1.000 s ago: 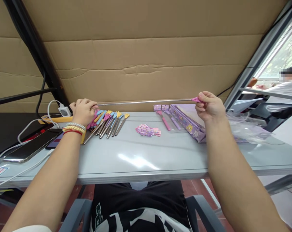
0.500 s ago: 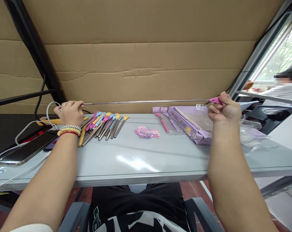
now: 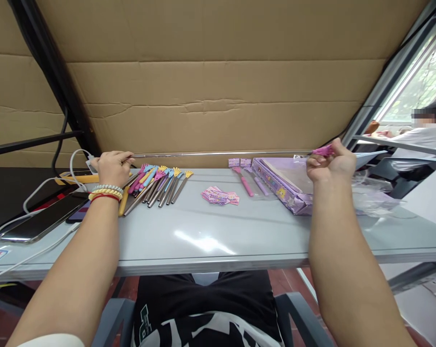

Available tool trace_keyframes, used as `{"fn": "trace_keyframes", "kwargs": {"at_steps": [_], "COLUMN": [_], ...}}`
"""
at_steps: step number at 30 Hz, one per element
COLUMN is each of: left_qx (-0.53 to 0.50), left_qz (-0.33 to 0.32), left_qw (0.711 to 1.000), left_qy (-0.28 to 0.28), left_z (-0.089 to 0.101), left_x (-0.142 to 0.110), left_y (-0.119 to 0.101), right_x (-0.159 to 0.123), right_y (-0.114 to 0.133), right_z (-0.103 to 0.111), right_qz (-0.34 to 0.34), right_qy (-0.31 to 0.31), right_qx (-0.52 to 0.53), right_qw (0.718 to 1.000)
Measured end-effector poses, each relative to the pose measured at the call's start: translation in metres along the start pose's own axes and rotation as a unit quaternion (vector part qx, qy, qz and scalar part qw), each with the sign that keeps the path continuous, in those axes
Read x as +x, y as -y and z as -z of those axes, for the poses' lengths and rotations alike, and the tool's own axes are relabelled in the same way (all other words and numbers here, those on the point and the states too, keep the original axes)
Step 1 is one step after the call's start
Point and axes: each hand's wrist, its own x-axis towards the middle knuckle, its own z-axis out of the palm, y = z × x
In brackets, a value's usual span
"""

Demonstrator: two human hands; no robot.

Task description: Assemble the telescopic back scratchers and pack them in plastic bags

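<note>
A telescopic back scratcher (image 3: 218, 154) is stretched level above the back of the table, its thin metal rod drawn out long. My right hand (image 3: 332, 163) is closed around the pink hand-shaped head. At the other end, my left hand (image 3: 113, 167) pinches the rod's left end; the handle is hidden by the fingers. Below and right of my left hand lies a pile of back scratchers (image 3: 160, 185) with pink, blue, yellow and purple heads. Mid-table is a small heap of printed cards (image 3: 220, 195). Two bagged back scratchers (image 3: 247, 182), pink and purple, lie to its right.
A purple printed box (image 3: 283, 185) and clear plastic bags (image 3: 373, 193) sit at the right. Phones (image 3: 46, 219) and white cables (image 3: 33, 193) are at the left. A cardboard panel (image 3: 210, 82) stands behind the table. Another person (image 3: 429, 127) is at far right.
First the hands moved apart and the rod lengthened, my right hand going right and my left hand left. Since then my left hand has come slightly back to the right.
</note>
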Motion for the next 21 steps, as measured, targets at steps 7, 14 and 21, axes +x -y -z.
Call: {"fn": "trace_keyframes", "kwargs": {"at_steps": [7,14,21], "left_qx": [-0.003,0.009,0.06], "left_qz": [0.047,0.095,0.134], "left_qw": [0.999,0.995,0.989], "left_qy": [0.02,0.016,0.013], "left_z": [0.005,0.011,0.007], "left_x": [0.005,0.005,0.009], "left_y": [-0.002,-0.009,-0.01], "right_x": [-0.007,-0.005,-0.002], "right_y": [0.005,0.0,-0.006], "right_z": [-0.01,-0.013,-0.007], "right_qz": [-0.121,-0.126,-0.078], "right_qy": [-0.157,-0.17,-0.114], "right_qx": [0.037,0.085,0.229], "right_qw": [0.979,0.974,0.964]}}
